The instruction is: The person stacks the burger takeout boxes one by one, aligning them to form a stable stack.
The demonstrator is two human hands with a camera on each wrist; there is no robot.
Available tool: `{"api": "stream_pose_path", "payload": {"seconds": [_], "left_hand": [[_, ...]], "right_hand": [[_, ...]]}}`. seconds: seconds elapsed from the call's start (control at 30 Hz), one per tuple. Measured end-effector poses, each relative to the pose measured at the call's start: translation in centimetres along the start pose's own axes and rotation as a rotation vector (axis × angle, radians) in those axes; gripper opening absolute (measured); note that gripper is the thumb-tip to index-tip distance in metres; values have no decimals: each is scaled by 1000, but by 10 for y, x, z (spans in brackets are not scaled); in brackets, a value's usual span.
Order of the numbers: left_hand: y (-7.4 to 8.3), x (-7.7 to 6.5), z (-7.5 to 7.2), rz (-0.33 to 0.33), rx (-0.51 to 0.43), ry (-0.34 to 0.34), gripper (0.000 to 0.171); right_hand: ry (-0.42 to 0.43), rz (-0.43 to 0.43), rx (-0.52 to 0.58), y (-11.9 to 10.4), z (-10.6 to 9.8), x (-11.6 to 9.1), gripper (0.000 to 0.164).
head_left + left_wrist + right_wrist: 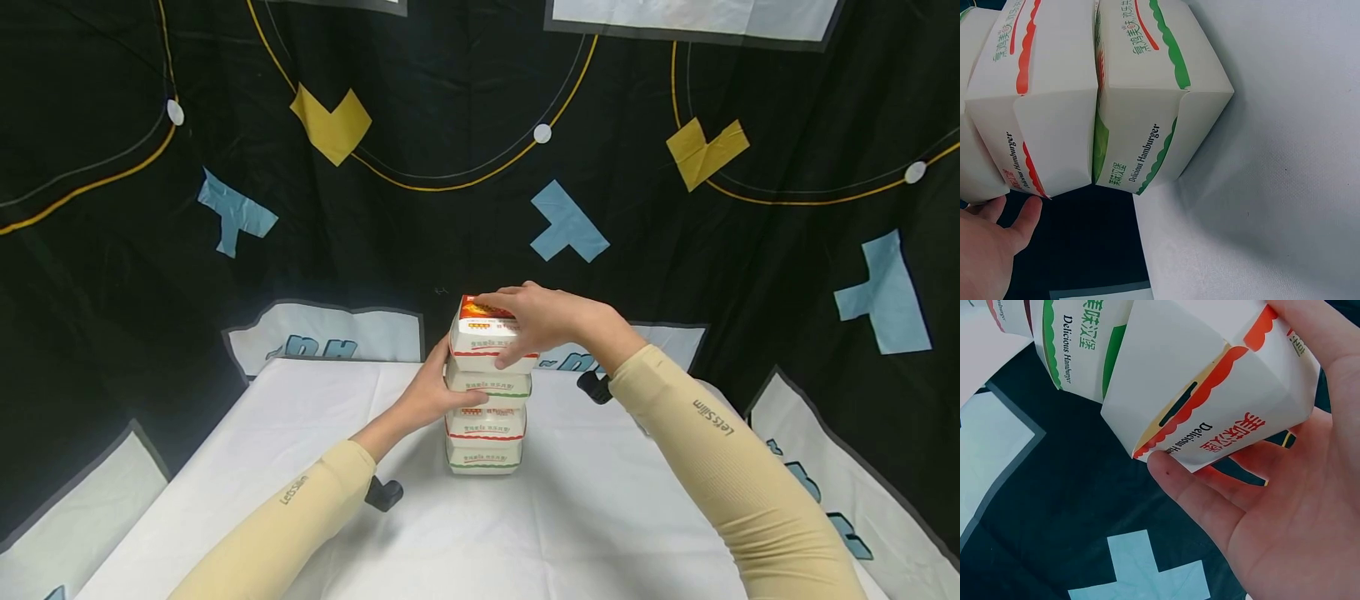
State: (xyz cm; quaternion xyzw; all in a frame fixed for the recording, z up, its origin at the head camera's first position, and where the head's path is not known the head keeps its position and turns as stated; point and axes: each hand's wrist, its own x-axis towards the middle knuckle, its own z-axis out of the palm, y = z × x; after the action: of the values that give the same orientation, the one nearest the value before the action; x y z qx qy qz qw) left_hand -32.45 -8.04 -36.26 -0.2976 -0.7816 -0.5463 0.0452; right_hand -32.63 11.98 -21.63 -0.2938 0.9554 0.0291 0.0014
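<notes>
Four burger boxes stand in one stack on the white cloth of the counter (300, 500), near its middle. The top box (483, 337), printed in red, sits a little crooked on the green-trimmed box (491, 385) below it. Under those come another red-trimmed box (486, 421) and a green-trimmed bottom box (483, 457).

The right hand (536, 321) lies over the top box, fingers curled down its near face and thumb on the far side, so it grasps that box. The left hand (435, 392) holds the side of the stack at the second box, thumb across the near face and fingers behind it.

To do this step well, I judge the top box should be squared so its edges line up with the box beneath. The left hand's hold should stay light, since the thin card would dent under a squeeze. Any push ought to go straight down rather than sideways, because the stack is tall and narrow and looks easy to topple.

Behind the counter hangs a black cloth (420, 208) with yellow and blue patches.
</notes>
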Motion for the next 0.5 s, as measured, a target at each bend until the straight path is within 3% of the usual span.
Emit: {"api": "stream_pose_path", "payload": {"seconds": [0.5], "left_hand": [[2, -1, 0, -3, 9, 8, 93]], "right_hand": [[12, 9, 18, 0, 3, 2, 93]]}}
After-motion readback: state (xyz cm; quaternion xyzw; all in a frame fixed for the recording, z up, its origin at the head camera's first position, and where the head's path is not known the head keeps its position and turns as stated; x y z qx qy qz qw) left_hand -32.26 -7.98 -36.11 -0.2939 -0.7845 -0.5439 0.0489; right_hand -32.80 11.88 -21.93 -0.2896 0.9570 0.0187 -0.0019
